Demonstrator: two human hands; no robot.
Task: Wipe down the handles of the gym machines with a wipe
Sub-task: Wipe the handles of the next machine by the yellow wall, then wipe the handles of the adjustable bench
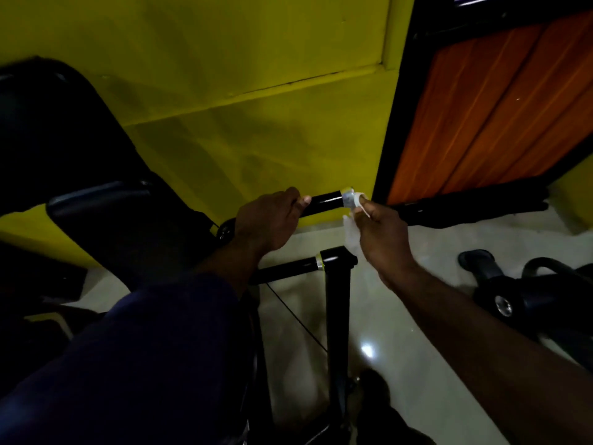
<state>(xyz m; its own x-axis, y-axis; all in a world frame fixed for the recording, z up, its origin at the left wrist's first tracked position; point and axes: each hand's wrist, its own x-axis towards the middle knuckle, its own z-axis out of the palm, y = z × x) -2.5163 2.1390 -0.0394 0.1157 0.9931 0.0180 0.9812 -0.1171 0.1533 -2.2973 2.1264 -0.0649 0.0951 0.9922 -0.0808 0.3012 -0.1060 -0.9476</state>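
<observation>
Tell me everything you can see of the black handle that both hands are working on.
The handle is a short round bar, glossy black, perhaps metal or hard plastic, with a silvery band at its right end. It lies almost level, rising slightly to the right, in front of the yellow wall. The left hand grips its left part. The right hand pinches a white wipe against the silvery end. The stretch between the hands is bare and shiny.
</observation>
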